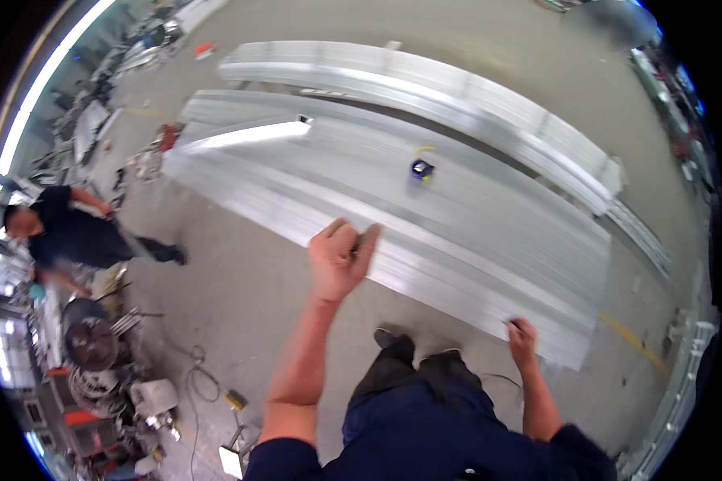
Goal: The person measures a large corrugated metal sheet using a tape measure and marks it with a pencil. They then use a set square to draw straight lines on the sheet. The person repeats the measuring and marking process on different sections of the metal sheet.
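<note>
In front of me lies a wide, silvery metal sheet [489,216] with long ridges or strips along it. My left hand [338,260] is over its near edge, fingers curled and thumb pressed toward them; a small dark spot shows between them, too unclear to name. Farther right, my right hand [523,341] is closed in a pinch at the near edge, with a thin dark tip poking out that I cannot make out. A dark blue tape measure [422,170] with a yellow end rests on the sheet beyond my hands. A shiny metal strip [249,136] lies toward the far left.
A stack of long metal profiles [425,72] runs behind the sheet. At left, a person [72,228] in dark clothes holds a long object. Lower left are a drum fan [92,337], a white container [154,397] and a cable [194,385] on the floor.
</note>
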Available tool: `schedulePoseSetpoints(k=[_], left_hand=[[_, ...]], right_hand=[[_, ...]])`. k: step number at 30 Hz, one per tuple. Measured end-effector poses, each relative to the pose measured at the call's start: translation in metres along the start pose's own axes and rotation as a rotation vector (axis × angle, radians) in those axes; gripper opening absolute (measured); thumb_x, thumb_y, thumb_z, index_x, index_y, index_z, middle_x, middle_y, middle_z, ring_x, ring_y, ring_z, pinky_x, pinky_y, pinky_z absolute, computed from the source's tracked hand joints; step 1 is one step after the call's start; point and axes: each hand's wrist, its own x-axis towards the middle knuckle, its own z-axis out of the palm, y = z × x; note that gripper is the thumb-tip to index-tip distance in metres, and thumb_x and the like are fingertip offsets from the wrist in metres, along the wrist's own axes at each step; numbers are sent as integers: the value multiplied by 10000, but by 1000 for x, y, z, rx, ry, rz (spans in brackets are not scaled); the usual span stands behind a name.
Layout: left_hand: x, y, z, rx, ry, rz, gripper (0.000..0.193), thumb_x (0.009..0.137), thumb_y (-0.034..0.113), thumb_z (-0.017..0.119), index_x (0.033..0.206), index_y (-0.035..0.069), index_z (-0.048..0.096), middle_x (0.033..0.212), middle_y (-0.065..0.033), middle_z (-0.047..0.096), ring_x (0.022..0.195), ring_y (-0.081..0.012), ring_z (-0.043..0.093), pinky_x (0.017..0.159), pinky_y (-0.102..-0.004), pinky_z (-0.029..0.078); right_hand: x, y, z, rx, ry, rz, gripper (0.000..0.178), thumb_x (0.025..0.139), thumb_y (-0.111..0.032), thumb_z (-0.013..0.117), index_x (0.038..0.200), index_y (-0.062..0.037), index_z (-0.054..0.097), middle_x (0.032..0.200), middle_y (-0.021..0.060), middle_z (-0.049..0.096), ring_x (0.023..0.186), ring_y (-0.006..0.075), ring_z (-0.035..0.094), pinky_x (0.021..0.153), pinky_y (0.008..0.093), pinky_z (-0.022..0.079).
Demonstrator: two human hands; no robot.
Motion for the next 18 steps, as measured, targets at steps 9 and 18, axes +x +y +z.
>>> schedulePoseSetpoints(k=[9,18], left_hand=[[-428,-201,-147,584,-395,-1760,461,869,452,540,1040,56,700,1081,-209,664,1002,-348,645,888,-483,493],[-666,113,-138,623,775,-2501,436,855,409,565,886,-5,700,969,-225,677,975,-402,633,870,-473,497]], right_hand=[[182,-160,200,20,-447,-471,135,843,-92,575,890,1,661,824,172,659,768,271,653,708,346,506],[194,-200,362,-344,-1152,-898,168,871,-141,563,929,-2,634,712,177,622,627,264,629,591,379,493]])
